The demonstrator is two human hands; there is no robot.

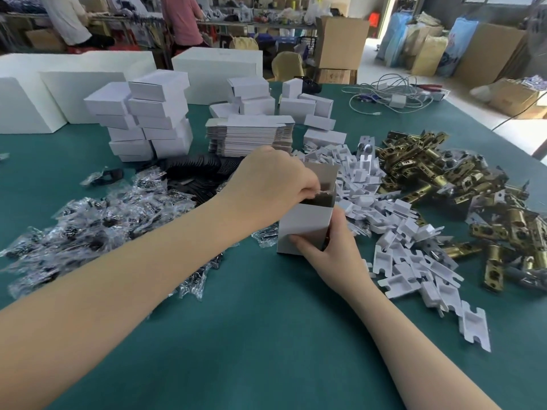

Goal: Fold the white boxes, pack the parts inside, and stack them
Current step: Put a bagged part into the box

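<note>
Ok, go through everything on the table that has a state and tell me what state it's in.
Box: upright, top open, gripped by right hand.
Left hand: pinching a plastic-wrapped part at the box mouth.
Flat blanks: unfolded, stacked.
Finished boxes: closed, stacked.
Latches: loose pile.

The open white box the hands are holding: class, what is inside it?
The left hand pinches a clear packet into the white box, which the right hand steadies. Contents deeper down are hidden.

My hands (296, 202): two
Open box I hold (305, 223): one
Flat box blanks (250, 137): one stack
Brass latches (461, 187): one pile, too many to count
Bagged parts (97, 214): one pile, uncountable
</note>
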